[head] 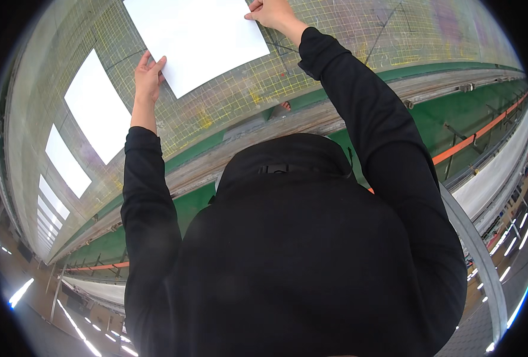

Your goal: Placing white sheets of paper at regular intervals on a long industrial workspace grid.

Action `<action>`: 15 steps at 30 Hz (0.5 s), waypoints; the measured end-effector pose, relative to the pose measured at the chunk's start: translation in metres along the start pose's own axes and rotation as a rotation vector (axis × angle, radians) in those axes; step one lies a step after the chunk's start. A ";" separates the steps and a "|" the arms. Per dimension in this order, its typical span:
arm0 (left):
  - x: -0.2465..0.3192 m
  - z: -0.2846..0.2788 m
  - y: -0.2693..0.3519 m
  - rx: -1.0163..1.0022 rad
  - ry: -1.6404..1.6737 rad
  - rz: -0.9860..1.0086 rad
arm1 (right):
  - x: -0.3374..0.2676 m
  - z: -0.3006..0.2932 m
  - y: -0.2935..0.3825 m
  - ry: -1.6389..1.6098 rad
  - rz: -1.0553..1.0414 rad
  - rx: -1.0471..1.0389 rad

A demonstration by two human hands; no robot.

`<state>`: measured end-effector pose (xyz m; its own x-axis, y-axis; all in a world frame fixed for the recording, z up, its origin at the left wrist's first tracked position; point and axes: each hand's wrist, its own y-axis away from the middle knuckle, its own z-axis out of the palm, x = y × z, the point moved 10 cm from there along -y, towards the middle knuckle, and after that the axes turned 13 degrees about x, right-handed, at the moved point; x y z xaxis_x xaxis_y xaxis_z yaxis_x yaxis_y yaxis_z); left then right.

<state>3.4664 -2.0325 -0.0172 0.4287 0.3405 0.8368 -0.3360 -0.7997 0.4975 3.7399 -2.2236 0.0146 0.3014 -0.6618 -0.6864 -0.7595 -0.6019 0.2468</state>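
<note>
A large white sheet [197, 40] lies over the long printing table [228, 96], whose surface carries a yellow grid and dark pen lines. At the sheet's left edge is my left hand [148, 80], thumb on its face; the other fingers are apart and partly hidden. My right hand [273, 13] pinches the right edge near the top of the view. The sheet's far end is cut off by the frame. To the left lies a second white sheet [96, 107], apart from the first.
More white sheets, such as a narrow-looking one [67, 160], run in a row along the table to the left. A worn metal rail [286, 120] follows the table's near edge. Beyond it are a green panel [442, 120] and an orange bar [458, 145].
</note>
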 end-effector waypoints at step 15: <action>-0.011 0.001 -0.003 -0.008 0.056 -0.004 | -0.002 -0.005 0.010 -0.024 0.035 0.065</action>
<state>3.4641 -2.0341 -0.0282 0.3826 0.3712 0.8461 -0.3406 -0.7945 0.5027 3.7347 -2.2311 0.0218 0.2610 -0.6707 -0.6943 -0.8052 -0.5480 0.2266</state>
